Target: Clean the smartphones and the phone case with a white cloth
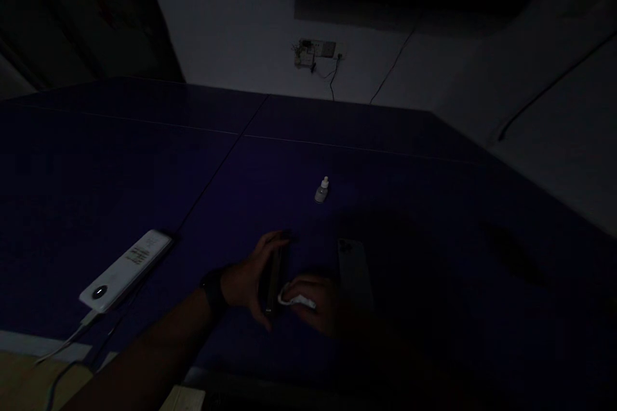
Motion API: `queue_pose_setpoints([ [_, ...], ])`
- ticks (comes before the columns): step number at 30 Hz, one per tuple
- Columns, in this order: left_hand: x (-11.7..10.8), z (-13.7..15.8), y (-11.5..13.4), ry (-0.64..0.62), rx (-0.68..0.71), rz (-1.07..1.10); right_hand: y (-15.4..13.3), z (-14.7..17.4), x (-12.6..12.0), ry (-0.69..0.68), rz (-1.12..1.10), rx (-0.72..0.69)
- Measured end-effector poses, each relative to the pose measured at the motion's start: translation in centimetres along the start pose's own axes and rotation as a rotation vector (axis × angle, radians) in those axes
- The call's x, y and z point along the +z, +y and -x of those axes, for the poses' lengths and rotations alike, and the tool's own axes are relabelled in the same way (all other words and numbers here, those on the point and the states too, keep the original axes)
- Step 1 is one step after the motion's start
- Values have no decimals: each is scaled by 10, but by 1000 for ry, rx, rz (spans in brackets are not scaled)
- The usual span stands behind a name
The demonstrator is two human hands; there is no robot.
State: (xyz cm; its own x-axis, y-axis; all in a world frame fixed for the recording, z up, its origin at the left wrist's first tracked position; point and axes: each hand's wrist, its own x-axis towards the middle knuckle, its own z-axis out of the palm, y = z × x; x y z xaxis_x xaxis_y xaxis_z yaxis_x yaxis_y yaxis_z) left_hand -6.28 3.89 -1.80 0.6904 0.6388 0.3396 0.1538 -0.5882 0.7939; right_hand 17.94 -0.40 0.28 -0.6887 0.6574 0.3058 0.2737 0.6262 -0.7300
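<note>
My left hand (248, 279), with a dark band at the wrist, grips a dark, slim phone-shaped object (274, 279) by its two ends, thumb at the near end and fingers at the far end. The object seems to be tilted on its edge; its face is hard to see in the dim light. Beside it, my right hand (315, 302) is closed on a crumpled white cloth or tissue (303, 301), close to the object's right side; whether they touch, I cannot tell. A grey phone (355, 273) with a camera cluster lies flat just right of my right hand.
A small clear bottle (321, 192) with a white cap is on the dark blue table (202, 160) beyond my hands. At left lies a white power bank (126, 270) with a cable plugged in. Wall sockets (321, 49) with wires are behind the table.
</note>
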Motion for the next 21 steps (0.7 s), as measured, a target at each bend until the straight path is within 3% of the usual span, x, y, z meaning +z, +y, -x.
queue_pose_setpoints([
  [3, 0, 0, 0, -17, 19, -32, 21, -7, -25, 182, 184, -71],
  [5, 0, 0, -1, -28, 28, -56, 32, -17, -32, 223, 326, -128],
  [12, 2, -1, -3, -22, 36, -77, 53, -48, -10, -47, 632, -221],
  [21, 3, -2, -7, -26, 49, -115, 47, -40, 0, -88, 599, -238],
])
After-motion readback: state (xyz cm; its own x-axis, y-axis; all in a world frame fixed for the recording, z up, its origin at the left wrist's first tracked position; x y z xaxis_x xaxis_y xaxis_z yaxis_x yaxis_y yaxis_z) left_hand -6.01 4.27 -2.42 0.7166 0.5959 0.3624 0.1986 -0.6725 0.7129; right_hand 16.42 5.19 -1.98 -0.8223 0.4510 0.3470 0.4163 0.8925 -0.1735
